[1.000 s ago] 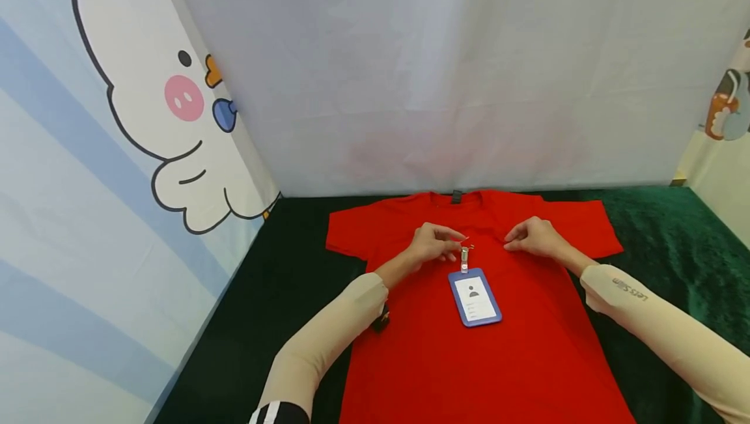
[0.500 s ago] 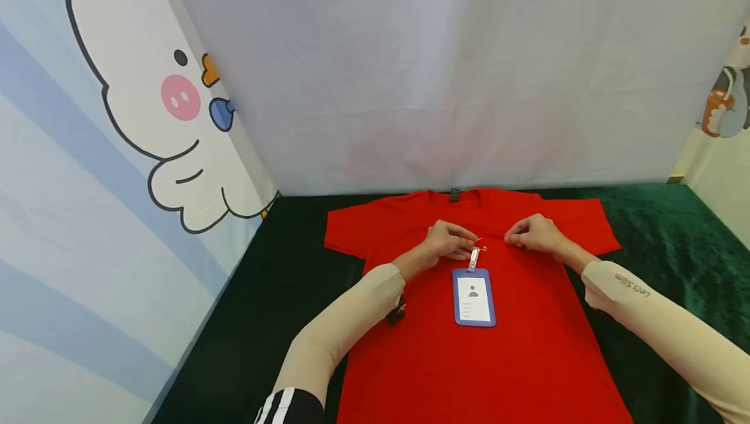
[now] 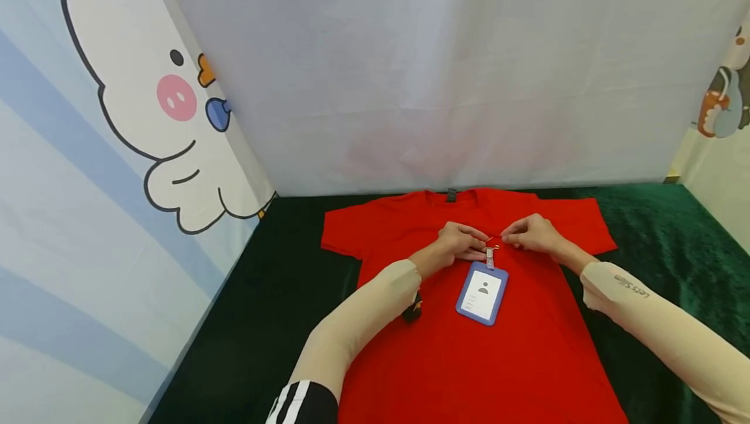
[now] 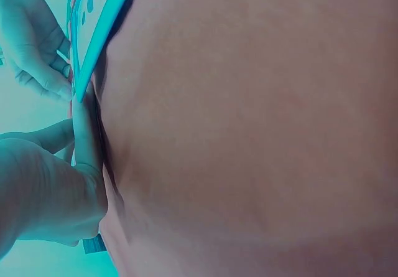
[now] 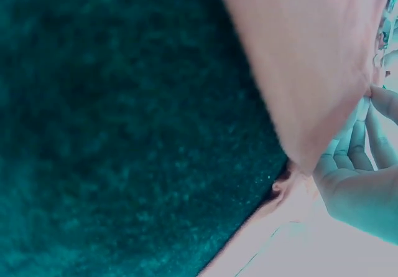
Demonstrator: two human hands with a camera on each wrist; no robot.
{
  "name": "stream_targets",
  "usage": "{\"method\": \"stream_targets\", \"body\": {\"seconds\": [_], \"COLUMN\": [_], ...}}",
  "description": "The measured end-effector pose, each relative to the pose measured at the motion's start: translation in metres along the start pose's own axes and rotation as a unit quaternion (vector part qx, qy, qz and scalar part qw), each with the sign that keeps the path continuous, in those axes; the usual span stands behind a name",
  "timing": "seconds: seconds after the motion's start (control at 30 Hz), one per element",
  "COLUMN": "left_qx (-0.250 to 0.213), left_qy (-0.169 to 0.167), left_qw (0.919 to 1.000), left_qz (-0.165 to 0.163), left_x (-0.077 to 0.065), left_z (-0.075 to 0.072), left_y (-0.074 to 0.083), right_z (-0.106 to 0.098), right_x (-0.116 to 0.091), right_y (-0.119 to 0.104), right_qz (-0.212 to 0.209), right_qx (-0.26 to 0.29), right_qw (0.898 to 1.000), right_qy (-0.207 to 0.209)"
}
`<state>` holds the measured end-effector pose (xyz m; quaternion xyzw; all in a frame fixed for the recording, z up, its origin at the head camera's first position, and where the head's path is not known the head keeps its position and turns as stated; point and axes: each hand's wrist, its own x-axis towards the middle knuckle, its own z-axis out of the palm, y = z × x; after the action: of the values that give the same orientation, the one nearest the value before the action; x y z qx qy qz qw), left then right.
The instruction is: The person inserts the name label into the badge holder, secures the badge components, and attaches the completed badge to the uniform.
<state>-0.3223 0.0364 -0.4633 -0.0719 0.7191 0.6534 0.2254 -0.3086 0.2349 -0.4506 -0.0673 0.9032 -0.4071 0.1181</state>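
A red T-shirt [image 3: 463, 365] lies spread out with its collar at the far side. My left hand [image 3: 459, 240] pinches the top of a blue-framed ID badge [image 3: 482, 294], just above the shirt's chest. The badge hangs tilted from a short clip strap [image 3: 489, 258], and a thin metal pin sticks out beyond my left fingertips. Close by on the right, my right hand [image 3: 536, 234] pinches the shirt's chest fabric; the right wrist view shows thumb and fingers of this hand [image 5: 360, 171] lifting the cloth. The left wrist view shows the badge [image 4: 102, 22] edge-on above my left hand.
Dark green velvety cloth [image 3: 252, 320] covers the table under the shirt. A small black item [image 3: 413, 310] shows beside my left forearm, partly hidden. A pale curtain [image 3: 457, 85] rises behind the table, and a printed cartoon panel [image 3: 117, 150] stands on the left.
My left hand has moved right with the badge, closing most of the gap to my right hand. The badge has swung to a different tilt. My right hand keeps pinching the shirt.
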Motion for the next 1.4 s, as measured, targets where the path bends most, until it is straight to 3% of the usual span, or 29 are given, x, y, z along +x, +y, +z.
{"method": "stream_targets", "body": {"seconds": [0.4, 0.97, 1.4], "left_qx": [-0.016, -0.042, -0.076], "left_qy": [0.018, 0.028, 0.046], "left_qw": [0.9996, 0.9985, 0.996], "left_qz": [-0.015, -0.018, -0.006], "left_x": [0.005, 0.007, 0.007], "left_z": [0.01, 0.017, 0.024], "left_y": [0.002, 0.002, 0.002], "right_z": [-0.001, 0.0, -0.003], "right_x": [0.0, 0.001, -0.002], "right_y": [0.002, 0.007, 0.006], "right_qz": [0.01, -0.005, 0.002], "right_qx": [0.023, 0.01, 0.019], "right_qw": [1.0, 1.0, 0.999], "right_qy": [-0.002, -0.007, -0.033]}}
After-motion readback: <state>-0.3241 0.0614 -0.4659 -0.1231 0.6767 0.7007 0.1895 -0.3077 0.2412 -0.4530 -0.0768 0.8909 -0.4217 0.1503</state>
